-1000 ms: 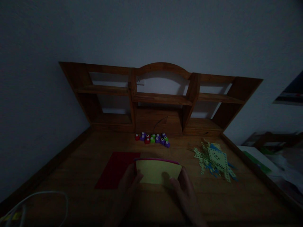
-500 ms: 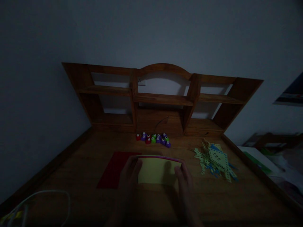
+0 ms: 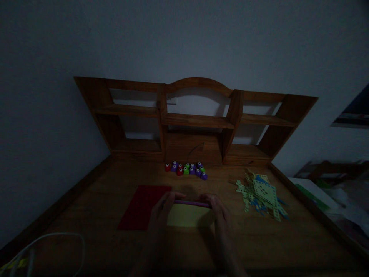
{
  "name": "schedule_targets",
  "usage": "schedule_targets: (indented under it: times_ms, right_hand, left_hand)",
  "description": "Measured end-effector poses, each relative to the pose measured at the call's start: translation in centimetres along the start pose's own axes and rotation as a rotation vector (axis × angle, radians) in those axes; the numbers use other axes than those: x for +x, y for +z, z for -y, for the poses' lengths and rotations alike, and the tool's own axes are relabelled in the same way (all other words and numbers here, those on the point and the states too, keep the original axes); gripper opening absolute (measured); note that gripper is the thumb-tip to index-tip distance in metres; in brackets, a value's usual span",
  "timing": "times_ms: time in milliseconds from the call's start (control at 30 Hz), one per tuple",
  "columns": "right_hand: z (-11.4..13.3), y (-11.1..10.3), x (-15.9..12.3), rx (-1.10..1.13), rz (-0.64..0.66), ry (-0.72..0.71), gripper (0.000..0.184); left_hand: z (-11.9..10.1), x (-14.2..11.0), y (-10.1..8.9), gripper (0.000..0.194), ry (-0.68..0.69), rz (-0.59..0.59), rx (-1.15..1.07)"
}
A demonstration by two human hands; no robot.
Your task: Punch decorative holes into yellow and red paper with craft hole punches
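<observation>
Between my two hands stands a stack of coloured sheets [image 3: 188, 215], its pale yellow face toward me and a purple-pink edge along the top. My left hand [image 3: 162, 211] grips the left end, thumb on the near side and fingers curled over the top edge. At the right end my right hand [image 3: 219, 211] holds the stack the same way. Whether the sheets are paper or felt I cannot tell in the dim light. A red sheet [image 3: 141, 207] lies flat on the desk, just left of my left hand.
Several red, purple and green eyeball-topped pieces [image 3: 186, 170] sit in a cluster behind the stack. Yellow-green and blue perforated strips and plates [image 3: 264, 193] are heaped at the right. A wooden shelf unit [image 3: 198, 120] rises at the back. A white cable [image 3: 62, 233] loops at lower left.
The top edge of the stack has come down and my hands have moved inward, with fingers now over the top. The red sheet and the other things on the desk stay put.
</observation>
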State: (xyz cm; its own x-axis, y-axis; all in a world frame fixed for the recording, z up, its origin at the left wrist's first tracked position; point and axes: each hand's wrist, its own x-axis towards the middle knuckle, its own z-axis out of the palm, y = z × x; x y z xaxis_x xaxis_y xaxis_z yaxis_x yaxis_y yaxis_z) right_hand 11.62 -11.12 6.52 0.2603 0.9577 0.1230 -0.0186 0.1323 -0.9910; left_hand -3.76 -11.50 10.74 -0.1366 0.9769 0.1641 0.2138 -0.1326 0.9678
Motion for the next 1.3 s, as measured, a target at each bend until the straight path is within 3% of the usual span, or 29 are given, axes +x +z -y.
schedule_targets:
  times_ms: [367, 567, 667, 1100, 1300]
  right_hand:
    - [-0.1, 0.2, 0.0, 0.008, 0.041, 0.019, 0.048]
    - [-0.8, 0.2, -0.3, -0.012, -0.055, 0.039, 0.046]
    - [-1.1, 0.3, -0.1, 0.007, -0.032, 0.016, 0.052]
    - [-0.1, 0.3, -0.2, 0.037, 0.057, 0.043, 0.044]
    - [0.3, 0.9, -0.5, 0.047, -0.058, 0.015, 0.047]
  left_hand:
    - [1.8, 0.9, -0.1, 0.039, 0.021, 0.038, -0.04]
    - [2.8, 1.1, -0.3, 0.04, 0.056, 0.087, -0.102]
    - [2.9, 0.9, -0.3, 0.039, 0.072, 0.087, -0.114]
    - [2.6, 0.8, 0.5, 0.048, -0.055, 0.005, -0.158]
    - [0.8, -0.3, 0.7, 0.042, -0.05, -0.095, -0.134]
